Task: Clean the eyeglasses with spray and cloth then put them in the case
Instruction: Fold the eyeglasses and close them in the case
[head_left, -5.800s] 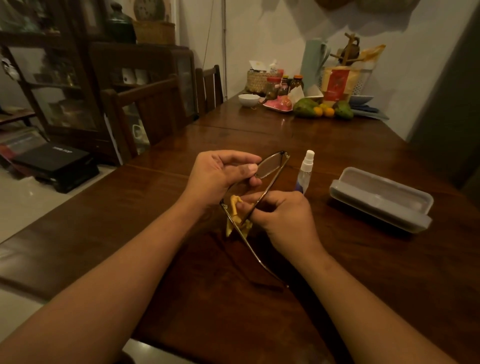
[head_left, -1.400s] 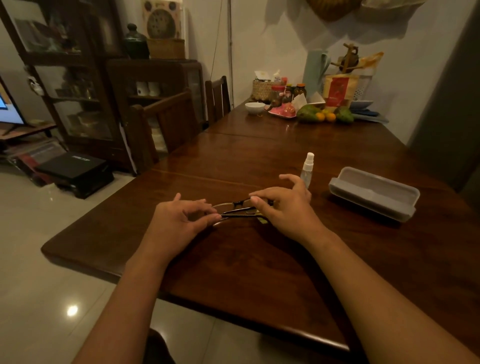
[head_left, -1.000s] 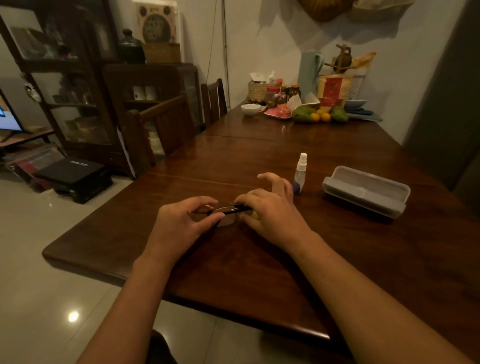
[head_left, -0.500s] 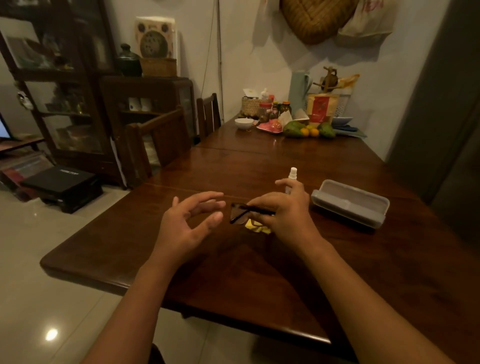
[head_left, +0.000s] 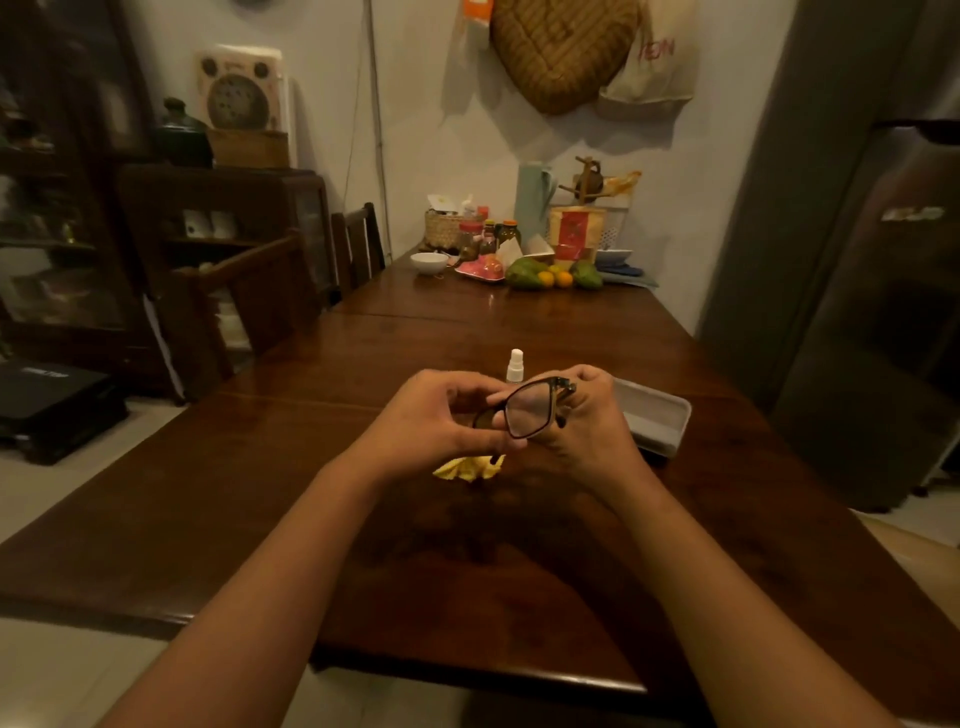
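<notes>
The folded dark-framed eyeglasses (head_left: 530, 410) are lifted above the wooden table (head_left: 519, 571), one lens facing me. My right hand (head_left: 587, 421) grips them at their right end, fingers curled round the frame. My left hand (head_left: 441, 415) meets them from the left, its fingertips pinching the other end. The crumpled yellow cloth (head_left: 470, 467) lies on the table just below my hands. The small white spray bottle (head_left: 515, 365) stands upright behind them. The grey glasses case (head_left: 657, 421) lies open to the right, partly hidden by my right hand.
At the table's far end stand a white bowl (head_left: 429, 262), a woven basket (head_left: 444, 228), jars, a green flask (head_left: 531, 205) and fruit (head_left: 553, 275). Wooden chairs (head_left: 249, 301) line the left side. A tall grey fridge (head_left: 883, 312) stands at the right.
My right hand has lifted the glasses off the table and turned a lens toward me. My left hand, open and apart half a second ago, has closed in on their left end. The cloth stays on the table.
</notes>
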